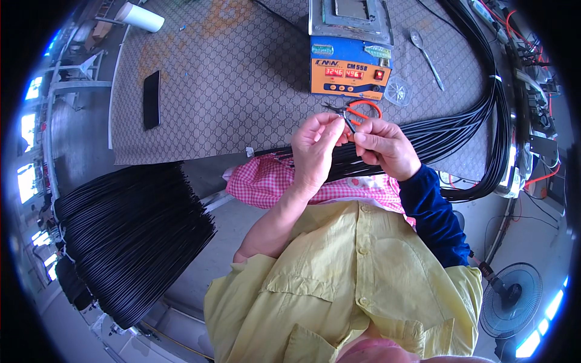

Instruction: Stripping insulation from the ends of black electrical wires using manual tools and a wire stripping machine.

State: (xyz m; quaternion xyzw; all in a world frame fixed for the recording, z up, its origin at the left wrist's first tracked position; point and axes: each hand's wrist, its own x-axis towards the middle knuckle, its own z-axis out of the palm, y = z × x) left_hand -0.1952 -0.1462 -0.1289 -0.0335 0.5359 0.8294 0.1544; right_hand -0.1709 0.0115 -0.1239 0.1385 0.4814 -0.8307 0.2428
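My left hand (316, 145) and my right hand (387, 144) meet over the table's near edge, both with thumb and fingers pinched together. Between them slants a short stretch of thin black cable (350, 124); its upper end is at my left fingertips and its lower part goes into my right fingers. Fine detail at the tip is too small to tell. Just beyond the fingertips lie small orange-handled cutters (365, 103), partly covered by the hands. A bundle of black cables (442, 134) spreads over the table beneath and right of my right hand.
A blue and orange heating unit (346, 77) with a metal top stands beyond the hands. Nearby are a small clear dish (397, 91) and a spoon (426, 59). A black flat object (152, 100) lies left. Many black cables (133, 242) hang at lower left; a fan (511, 299) stands right.
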